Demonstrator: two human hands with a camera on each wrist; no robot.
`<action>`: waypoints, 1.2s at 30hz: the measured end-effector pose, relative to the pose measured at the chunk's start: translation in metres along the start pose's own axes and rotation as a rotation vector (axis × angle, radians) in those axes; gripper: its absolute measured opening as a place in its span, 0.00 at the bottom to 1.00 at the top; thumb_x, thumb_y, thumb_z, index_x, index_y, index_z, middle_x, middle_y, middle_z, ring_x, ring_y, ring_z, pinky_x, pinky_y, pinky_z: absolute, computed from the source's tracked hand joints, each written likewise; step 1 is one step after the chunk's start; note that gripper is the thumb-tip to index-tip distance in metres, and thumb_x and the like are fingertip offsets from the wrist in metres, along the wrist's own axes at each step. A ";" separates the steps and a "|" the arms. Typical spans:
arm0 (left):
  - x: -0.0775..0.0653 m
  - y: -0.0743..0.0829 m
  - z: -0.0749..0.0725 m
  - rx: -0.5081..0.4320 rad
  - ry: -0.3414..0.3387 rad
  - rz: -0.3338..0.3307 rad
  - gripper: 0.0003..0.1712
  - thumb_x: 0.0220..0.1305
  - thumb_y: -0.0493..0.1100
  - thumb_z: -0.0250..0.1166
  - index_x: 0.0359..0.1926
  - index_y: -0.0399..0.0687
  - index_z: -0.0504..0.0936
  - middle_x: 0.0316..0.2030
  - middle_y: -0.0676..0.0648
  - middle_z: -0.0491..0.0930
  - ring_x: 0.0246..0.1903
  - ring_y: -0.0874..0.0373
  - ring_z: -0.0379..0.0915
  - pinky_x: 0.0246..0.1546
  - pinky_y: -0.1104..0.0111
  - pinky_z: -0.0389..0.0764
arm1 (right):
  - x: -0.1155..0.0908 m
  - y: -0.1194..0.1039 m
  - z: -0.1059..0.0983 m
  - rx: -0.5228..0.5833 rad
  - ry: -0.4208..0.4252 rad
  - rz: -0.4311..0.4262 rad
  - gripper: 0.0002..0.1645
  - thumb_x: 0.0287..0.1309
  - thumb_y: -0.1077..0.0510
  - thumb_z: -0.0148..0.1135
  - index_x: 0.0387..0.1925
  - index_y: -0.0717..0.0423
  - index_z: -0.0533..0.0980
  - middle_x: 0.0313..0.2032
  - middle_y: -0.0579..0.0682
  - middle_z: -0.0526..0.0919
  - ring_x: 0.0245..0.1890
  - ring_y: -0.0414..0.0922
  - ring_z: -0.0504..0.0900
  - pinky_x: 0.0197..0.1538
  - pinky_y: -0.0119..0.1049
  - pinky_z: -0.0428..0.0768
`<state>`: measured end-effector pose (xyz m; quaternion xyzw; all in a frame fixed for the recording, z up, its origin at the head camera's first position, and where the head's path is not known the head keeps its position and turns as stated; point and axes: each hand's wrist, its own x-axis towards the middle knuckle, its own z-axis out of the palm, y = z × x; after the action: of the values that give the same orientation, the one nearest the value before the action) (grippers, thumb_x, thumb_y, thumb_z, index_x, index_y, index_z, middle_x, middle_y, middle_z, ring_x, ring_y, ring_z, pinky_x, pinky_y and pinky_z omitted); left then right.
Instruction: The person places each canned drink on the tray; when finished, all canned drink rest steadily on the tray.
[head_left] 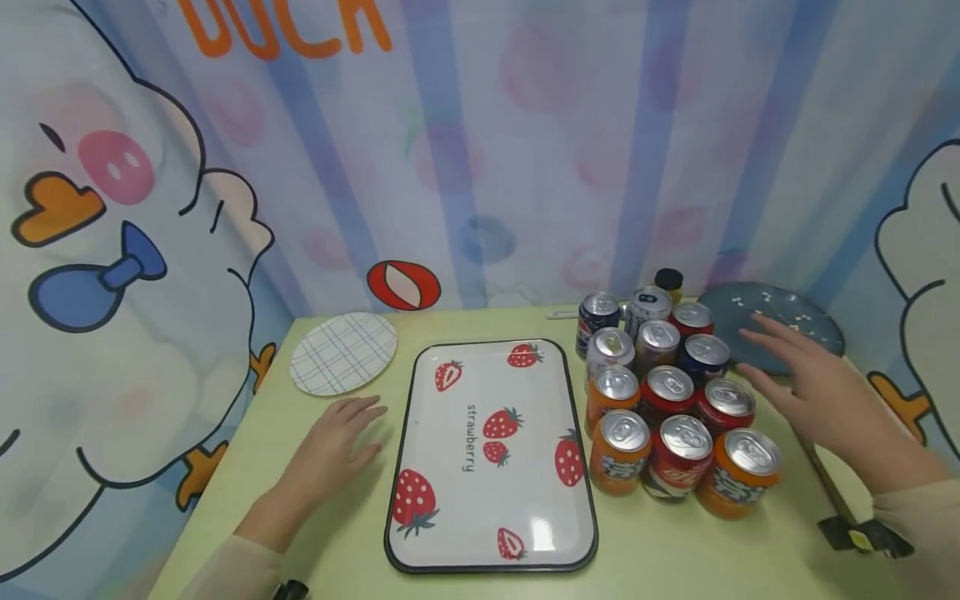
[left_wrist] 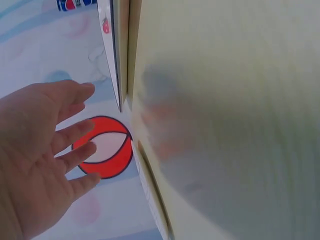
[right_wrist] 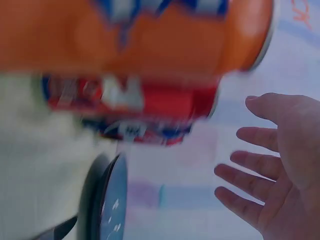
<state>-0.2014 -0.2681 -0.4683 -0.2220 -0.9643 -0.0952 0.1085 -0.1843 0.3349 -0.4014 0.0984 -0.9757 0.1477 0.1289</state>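
Note:
My left hand (head_left: 330, 450) hovers over the table left of a white strawberry-print tray (head_left: 457, 433), fingers extended and touching nothing. In the left wrist view the same hand (left_wrist: 40, 155) has its fingers spread apart. To the right of the tray several drink cans stand upright in rows. An orange can (head_left: 738, 475), a red can (head_left: 678, 458) and another orange can (head_left: 619, 454) form the front row. My right hand (head_left: 825, 392) is in the air beside the cans' right side, fingers spread, holding nothing. Its palm (right_wrist: 300, 170) faces the cans in the right wrist view.
A round checked plate (head_left: 343, 354) lies at the back left. At the back right is a dark blue plate (head_left: 772, 317) with a flower print, partly behind my right hand. A black-capped bottle (head_left: 669, 283) stands behind the cans. A dark long-handled item (head_left: 862, 536) lies near my right sleeve.

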 end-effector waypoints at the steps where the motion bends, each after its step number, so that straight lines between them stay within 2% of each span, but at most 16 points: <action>1: -0.001 0.003 0.000 -0.026 -0.026 0.007 0.30 0.61 0.44 0.77 0.64 0.45 0.81 0.67 0.42 0.77 0.66 0.42 0.71 0.69 0.46 0.74 | -0.001 -0.006 -0.001 0.022 0.017 -0.022 0.35 0.71 0.47 0.64 0.71 0.61 0.70 0.75 0.66 0.63 0.64 0.73 0.71 0.54 0.73 0.76; 3: -0.004 0.009 0.001 -0.061 -0.079 0.007 0.28 0.61 0.44 0.76 0.62 0.46 0.83 0.67 0.44 0.77 0.66 0.44 0.71 0.67 0.46 0.77 | -0.003 -0.017 -0.002 0.058 0.040 -0.061 0.33 0.68 0.50 0.68 0.68 0.60 0.73 0.71 0.65 0.70 0.66 0.71 0.70 0.54 0.73 0.76; 7: -0.006 0.018 -0.001 -0.068 -0.163 -0.029 0.26 0.63 0.47 0.75 0.61 0.52 0.84 0.67 0.49 0.78 0.66 0.47 0.71 0.65 0.41 0.72 | -0.007 -0.040 -0.003 0.098 0.070 -0.139 0.31 0.60 0.53 0.75 0.63 0.56 0.77 0.64 0.63 0.77 0.63 0.66 0.74 0.54 0.71 0.78; 11: -0.005 0.021 -0.004 -0.076 -0.227 -0.070 0.25 0.63 0.50 0.75 0.61 0.59 0.84 0.68 0.52 0.77 0.66 0.48 0.69 0.65 0.39 0.66 | -0.008 -0.062 0.001 0.122 0.089 -0.266 0.30 0.53 0.57 0.79 0.58 0.53 0.81 0.58 0.56 0.81 0.59 0.58 0.79 0.54 0.63 0.82; 14: -0.005 0.022 -0.005 -0.094 -0.273 -0.081 0.24 0.62 0.51 0.75 0.60 0.61 0.85 0.68 0.52 0.77 0.66 0.48 0.68 0.66 0.38 0.65 | -0.009 -0.076 0.004 0.128 0.067 -0.329 0.29 0.53 0.54 0.80 0.57 0.50 0.81 0.56 0.50 0.82 0.56 0.53 0.82 0.52 0.58 0.85; 20: -0.007 0.020 -0.003 -0.092 -0.325 -0.083 0.25 0.62 0.53 0.75 0.60 0.61 0.85 0.68 0.51 0.77 0.65 0.47 0.69 0.61 0.44 0.72 | -0.007 -0.096 0.014 0.150 -0.010 -0.395 0.28 0.53 0.49 0.80 0.55 0.47 0.82 0.55 0.45 0.83 0.54 0.48 0.82 0.53 0.55 0.84; 24: -0.008 0.017 -0.001 -0.091 -0.325 -0.067 0.26 0.62 0.54 0.75 0.61 0.61 0.84 0.69 0.52 0.76 0.65 0.48 0.69 0.61 0.46 0.75 | -0.005 -0.102 0.021 0.146 -0.056 -0.402 0.29 0.52 0.46 0.80 0.55 0.44 0.82 0.54 0.43 0.82 0.54 0.46 0.81 0.54 0.55 0.81; 30: -0.006 0.016 0.002 -0.136 -0.347 -0.088 0.27 0.61 0.54 0.76 0.62 0.61 0.84 0.71 0.54 0.73 0.66 0.50 0.68 0.67 0.47 0.75 | -0.006 -0.106 0.026 0.118 -0.152 -0.351 0.35 0.51 0.42 0.81 0.60 0.45 0.81 0.57 0.47 0.83 0.58 0.49 0.81 0.60 0.62 0.76; 36: -0.005 0.017 0.003 -0.147 -0.349 -0.071 0.27 0.61 0.53 0.76 0.61 0.60 0.84 0.71 0.53 0.74 0.66 0.49 0.68 0.67 0.46 0.75 | -0.006 -0.110 0.028 0.107 -0.214 -0.334 0.40 0.47 0.41 0.83 0.61 0.48 0.80 0.58 0.50 0.83 0.60 0.53 0.81 0.65 0.67 0.71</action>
<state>-0.1898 -0.2550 -0.4701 -0.2081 -0.9662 -0.1294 -0.0801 -0.1598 0.2244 -0.3997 0.2808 -0.9446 0.1644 0.0419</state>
